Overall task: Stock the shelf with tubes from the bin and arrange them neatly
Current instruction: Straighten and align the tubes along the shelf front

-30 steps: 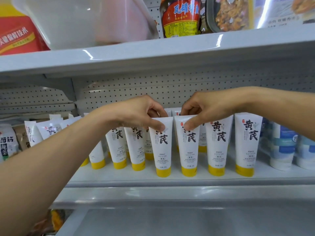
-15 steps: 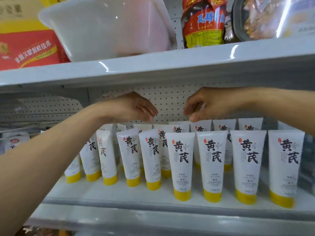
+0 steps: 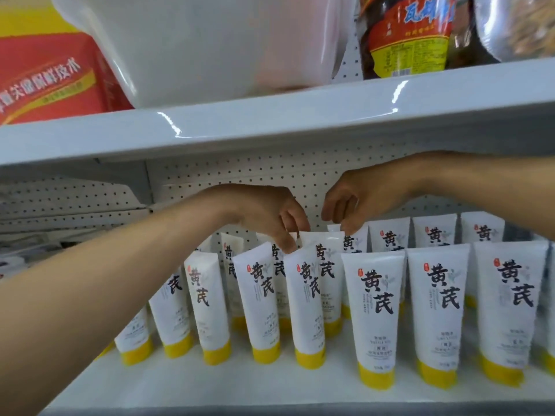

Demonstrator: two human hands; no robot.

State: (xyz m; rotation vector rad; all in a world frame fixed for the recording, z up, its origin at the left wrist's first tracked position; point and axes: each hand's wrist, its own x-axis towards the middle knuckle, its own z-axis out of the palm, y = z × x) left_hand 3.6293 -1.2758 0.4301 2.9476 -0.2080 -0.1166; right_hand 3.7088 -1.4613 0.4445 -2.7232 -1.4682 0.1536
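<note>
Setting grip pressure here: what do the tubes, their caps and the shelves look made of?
Tubes: soft plastic with a smooth satin white finish, judging by the flat crimped tops and the slight lean of some; probably squeezable. Caps: harder-looking yellow plastic, fairly matte. Shelves: likely painted metal in glossy pale grey, going by the sharp light reflections on the upper one's front edge.

The tubes (image 3: 372,310) were white with bold black characters, a small red seal and faint grey print, each ending in a yellow cap (image 3: 375,375). The shelf (image 3: 210,388) was pale grey-white, its back panel (image 3: 240,172) white and dotted with rows of small holes. The bin (image 3: 210,40) above was milky white. Beside it stood a red box (image 3: 51,79) with a yellow band and white characters, and a packet (image 3: 411,40) labelled red, yellow and blue.
</note>
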